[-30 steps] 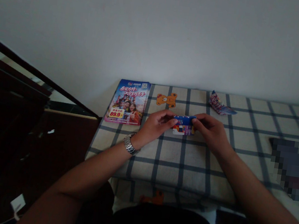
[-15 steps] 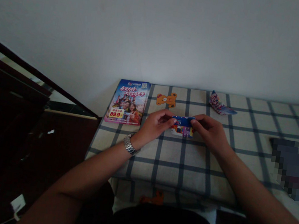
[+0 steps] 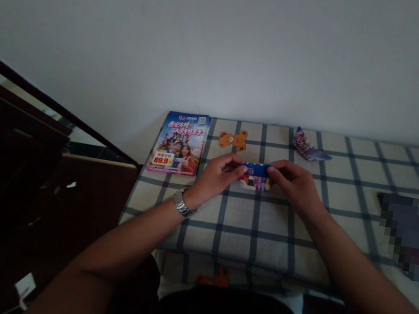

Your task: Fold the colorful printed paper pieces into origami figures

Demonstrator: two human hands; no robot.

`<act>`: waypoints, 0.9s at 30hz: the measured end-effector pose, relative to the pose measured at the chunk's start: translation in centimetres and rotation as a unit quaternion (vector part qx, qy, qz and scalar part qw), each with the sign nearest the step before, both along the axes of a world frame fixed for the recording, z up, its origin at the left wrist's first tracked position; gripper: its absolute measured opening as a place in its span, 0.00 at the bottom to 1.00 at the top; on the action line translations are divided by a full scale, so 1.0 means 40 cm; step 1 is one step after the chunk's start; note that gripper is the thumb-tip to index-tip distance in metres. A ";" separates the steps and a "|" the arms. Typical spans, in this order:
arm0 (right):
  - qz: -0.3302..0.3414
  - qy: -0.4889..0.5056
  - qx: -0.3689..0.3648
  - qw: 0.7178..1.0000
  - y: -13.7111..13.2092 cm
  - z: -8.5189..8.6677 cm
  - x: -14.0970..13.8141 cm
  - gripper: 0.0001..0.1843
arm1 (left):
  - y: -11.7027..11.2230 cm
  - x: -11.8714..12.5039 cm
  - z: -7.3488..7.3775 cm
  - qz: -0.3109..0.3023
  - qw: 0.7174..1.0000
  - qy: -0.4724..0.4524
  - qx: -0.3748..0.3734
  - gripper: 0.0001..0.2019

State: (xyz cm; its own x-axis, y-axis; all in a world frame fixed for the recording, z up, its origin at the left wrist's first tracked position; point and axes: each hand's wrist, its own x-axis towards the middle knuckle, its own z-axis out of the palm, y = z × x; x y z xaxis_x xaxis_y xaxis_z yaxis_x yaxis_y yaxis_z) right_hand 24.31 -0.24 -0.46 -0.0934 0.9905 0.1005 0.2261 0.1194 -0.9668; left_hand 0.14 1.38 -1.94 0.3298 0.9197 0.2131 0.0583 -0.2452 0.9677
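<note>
Between my two hands is a small folded flyer, blue along its top and many-coloured below. My left hand, with a metal-band watch on its wrist, pinches the left end between thumb and fingers. The right end is pinched the same way by my right hand. To the left lies a stack of printed flyers showing a large "89.9". A folded paper piece in similar colours rests farther back on the right.
A checked cloth with a printed bear covers the table, which meets a pale wall behind. A blurred-out dark object lies at the right. Dark furniture stands left of the table.
</note>
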 end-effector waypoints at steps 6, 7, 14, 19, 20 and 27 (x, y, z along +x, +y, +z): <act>0.023 0.028 0.011 0.999 -0.003 0.005 -0.008 0.17 | -0.001 0.000 0.005 0.007 1.000 0.006 -0.002 0.18; 0.023 0.030 0.008 0.999 -0.003 0.005 -0.008 0.17 | 0.000 0.000 0.005 0.010 1.000 0.008 -0.001 0.18; 0.023 0.019 -0.010 0.999 -0.001 -0.001 -0.004 0.19 | 0.002 -0.003 0.005 0.025 0.999 0.040 0.014 0.18; 0.021 0.030 -0.010 0.999 -0.003 0.002 -0.010 0.18 | -0.001 -0.001 0.010 0.027 0.999 0.030 0.006 0.15; 0.024 0.032 -0.014 0.999 -0.004 0.001 -0.011 0.18 | -0.002 -0.001 0.012 0.029 0.999 0.032 0.007 0.14; 0.034 0.031 -0.025 0.999 -0.007 0.000 -0.016 0.18 | -0.002 0.000 0.015 0.032 0.999 0.034 0.014 0.10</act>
